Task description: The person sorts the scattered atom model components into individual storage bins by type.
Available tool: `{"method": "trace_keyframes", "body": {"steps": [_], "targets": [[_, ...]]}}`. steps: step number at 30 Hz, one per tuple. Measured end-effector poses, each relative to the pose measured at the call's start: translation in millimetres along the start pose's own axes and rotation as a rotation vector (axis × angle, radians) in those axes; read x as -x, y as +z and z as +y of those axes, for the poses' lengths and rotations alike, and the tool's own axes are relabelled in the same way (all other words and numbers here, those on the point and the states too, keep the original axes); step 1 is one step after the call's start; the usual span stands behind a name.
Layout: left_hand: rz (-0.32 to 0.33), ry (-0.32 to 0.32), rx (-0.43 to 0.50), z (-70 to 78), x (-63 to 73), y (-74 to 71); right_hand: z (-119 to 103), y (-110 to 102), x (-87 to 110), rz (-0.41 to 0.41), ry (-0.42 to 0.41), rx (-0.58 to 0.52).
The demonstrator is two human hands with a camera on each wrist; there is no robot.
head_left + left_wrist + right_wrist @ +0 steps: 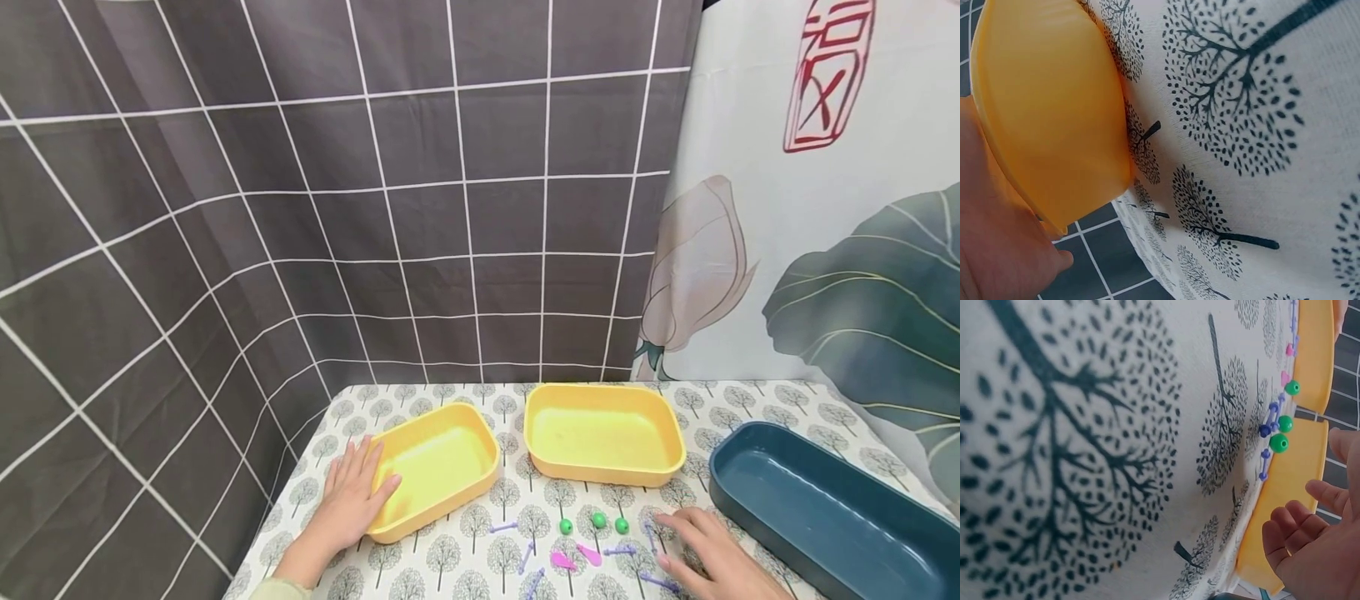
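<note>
Right hand [708, 552], loosely spread and empty, has one purple stick [650, 537] on the counter [450, 577] just beside it at nine o'clock, long side running eleven to five. Left hand [347, 504], fingers straight, rests on one yellow tub [442, 458], farther off.

Yellow trays [603, 433], dark teal-blue tray [832, 517], green beads [566, 527], purple sticks [619, 550], pink pieces [589, 555], white tree-print cloth [468, 558]

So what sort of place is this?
Perhaps a makeshift tabletop work corner, probably indoors: a gridded curtain hangs behind, a tree-print cloth covers the work surface, and yellow trays stand near small green beads.
</note>
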State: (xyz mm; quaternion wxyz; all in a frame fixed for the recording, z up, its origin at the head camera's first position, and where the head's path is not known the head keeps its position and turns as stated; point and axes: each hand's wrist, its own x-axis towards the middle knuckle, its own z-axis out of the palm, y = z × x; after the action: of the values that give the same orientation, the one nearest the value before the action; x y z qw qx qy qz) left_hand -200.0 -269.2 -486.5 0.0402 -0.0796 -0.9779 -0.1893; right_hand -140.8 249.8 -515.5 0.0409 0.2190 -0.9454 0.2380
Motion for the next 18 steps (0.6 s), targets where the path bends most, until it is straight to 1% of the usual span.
{"method": "trace_keyframes", "body": {"steps": [2, 5, 9, 12, 15, 16, 18], "targets": [[-0.003, -0.004, 0.0, -0.9, -0.3, 0.8, 3, 1, 0.9, -0.04, 0.004, -0.03], [0.002, -0.006, -0.002, -2.2, -0.5, 1.8, 8, 3, 2.2, -0.068, -0.022, -0.081], [0.009, -0.006, 0.002, -2.7, -0.1, 2.6, 15, 9, 4.9, -0.039, -0.115, -0.144], [0.01, -0.008, 0.006, -2.1, 0.8, 2.8, 21, 13, 7.4, -0.024, -0.168, -0.177], [0.013, -0.007, 0.002, -0.8, 1.9, 2.6, 27, 17, 9.2, -0.048, -0.197, -0.192], [0.014, -0.008, 0.0, -0.3, 2.2, 2.6, 30, 18, 9.5, -0.058, -0.214, -0.196], [0.015, -0.007, -0.002, 0.5, 2.9, 2.6, 34, 20, 9.5, -0.054, -0.263, -0.193]]}}
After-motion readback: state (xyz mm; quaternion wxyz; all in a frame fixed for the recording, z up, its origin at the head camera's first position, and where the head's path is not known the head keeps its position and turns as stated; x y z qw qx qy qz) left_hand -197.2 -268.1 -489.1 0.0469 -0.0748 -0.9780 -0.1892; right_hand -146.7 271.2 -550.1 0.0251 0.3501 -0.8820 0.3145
